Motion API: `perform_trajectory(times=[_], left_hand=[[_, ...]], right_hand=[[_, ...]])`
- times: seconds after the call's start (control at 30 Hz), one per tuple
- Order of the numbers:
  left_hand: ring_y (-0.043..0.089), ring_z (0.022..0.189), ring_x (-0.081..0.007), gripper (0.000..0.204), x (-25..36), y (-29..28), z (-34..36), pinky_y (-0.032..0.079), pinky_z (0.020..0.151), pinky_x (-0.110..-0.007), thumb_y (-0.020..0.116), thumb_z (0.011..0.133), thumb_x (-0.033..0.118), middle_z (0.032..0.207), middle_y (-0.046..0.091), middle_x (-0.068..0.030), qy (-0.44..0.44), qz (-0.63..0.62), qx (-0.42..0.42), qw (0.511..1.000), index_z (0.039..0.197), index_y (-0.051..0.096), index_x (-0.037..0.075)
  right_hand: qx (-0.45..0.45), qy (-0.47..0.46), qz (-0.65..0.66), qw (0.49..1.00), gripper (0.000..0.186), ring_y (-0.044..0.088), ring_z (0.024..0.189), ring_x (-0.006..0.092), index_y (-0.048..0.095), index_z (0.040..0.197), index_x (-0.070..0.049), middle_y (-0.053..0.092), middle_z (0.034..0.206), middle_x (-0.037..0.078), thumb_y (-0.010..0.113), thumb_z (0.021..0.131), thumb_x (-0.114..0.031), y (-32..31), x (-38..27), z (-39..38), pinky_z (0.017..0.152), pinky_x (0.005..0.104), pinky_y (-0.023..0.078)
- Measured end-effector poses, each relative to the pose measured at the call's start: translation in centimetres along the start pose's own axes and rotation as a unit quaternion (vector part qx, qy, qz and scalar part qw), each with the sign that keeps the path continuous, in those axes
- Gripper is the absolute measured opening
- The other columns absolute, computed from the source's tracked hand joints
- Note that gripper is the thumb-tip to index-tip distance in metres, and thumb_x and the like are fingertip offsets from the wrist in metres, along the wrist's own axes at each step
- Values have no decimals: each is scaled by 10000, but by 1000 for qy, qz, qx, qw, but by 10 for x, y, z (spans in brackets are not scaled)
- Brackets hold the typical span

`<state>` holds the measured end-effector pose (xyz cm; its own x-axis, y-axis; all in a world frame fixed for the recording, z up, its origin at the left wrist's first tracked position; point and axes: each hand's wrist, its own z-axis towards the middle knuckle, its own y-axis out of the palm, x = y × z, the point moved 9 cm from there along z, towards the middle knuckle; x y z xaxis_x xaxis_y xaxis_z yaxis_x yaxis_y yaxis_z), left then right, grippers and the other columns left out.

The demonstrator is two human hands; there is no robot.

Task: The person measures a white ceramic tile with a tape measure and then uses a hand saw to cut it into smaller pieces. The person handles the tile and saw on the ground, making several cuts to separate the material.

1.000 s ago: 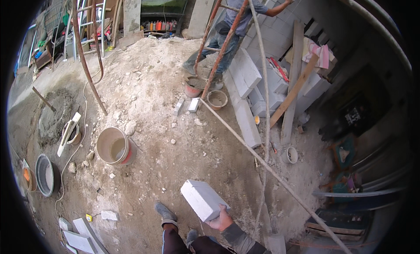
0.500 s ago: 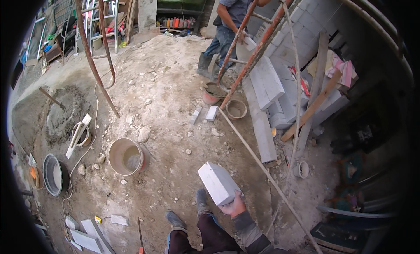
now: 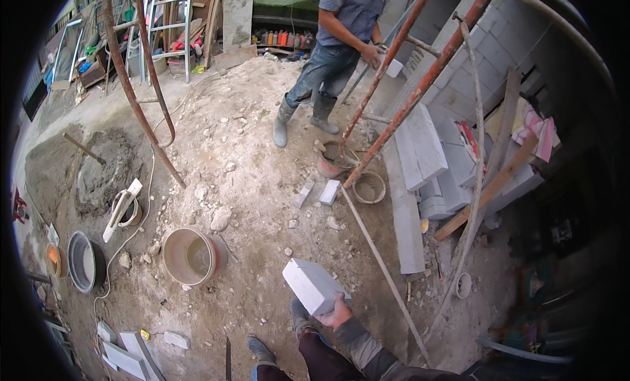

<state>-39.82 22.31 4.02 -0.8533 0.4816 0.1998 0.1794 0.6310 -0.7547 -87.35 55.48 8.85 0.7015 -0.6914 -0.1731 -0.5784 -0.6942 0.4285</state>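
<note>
My right hand (image 3: pixel 337 313) grips a white concrete block (image 3: pixel 312 286) by its near right end, fingers wrapped round the edge. The block hangs above the dirt floor, just past my boots, tilted with its far end to the left. Nothing shows of my left hand. Left of the block stands a large pale bucket (image 3: pixel 190 256) with a little murky water in it. Two small cut block pieces, one of them white (image 3: pixel 329 192), lie on the ground beyond, near a round tub of grey mix (image 3: pixel 369 187).
A co-worker (image 3: pixel 328 60) in rubber boots stands beyond a rusty scaffold frame (image 3: pixel 420 89). Large blocks (image 3: pixel 420 148) and planks (image 3: pixel 489 187) are stacked at right. Near left lie cut slabs (image 3: pixel 128 358) and a tape measure (image 3: pixel 144 334). A cable (image 3: pixel 147 204) crosses the ground.
My right hand and the block have shifted slightly left in view. The co-worker has turned and stepped left, away from the scaffold, both boots now showing.
</note>
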Motion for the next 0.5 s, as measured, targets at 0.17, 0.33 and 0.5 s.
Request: perform_trajectory(times=[0.17,0.33,0.5], left_hand=[[667,1055,-252,422,60,62,93,514,934,-429,647,859,465,1126,680,-191,163,108,35,980,1169,686,181],[660,734,-357,277,56,15,10,515,656,-409,700,716,246,781,669,-204,-8,-18,-49,999,835,667,-1],[636,682,-265,238,49,17,-16,501,626,-372,713,695,166,710,626,-113,-31,-142,10,989,841,642,-9]], right_hand=[[-36,5,-28,999,633,462,1307,346,370,1448,-163,468,1423,105,519,931,-497,22,-15,30,1046,577,388],[152,-48,-229,960,799,500,1241,332,388,1402,-56,515,1318,140,682,816,-512,-45,-43,129,972,562,433],[437,-92,-497,744,1211,437,1322,387,141,1467,88,436,1414,251,800,669,-541,-121,-82,272,1039,462,432]])
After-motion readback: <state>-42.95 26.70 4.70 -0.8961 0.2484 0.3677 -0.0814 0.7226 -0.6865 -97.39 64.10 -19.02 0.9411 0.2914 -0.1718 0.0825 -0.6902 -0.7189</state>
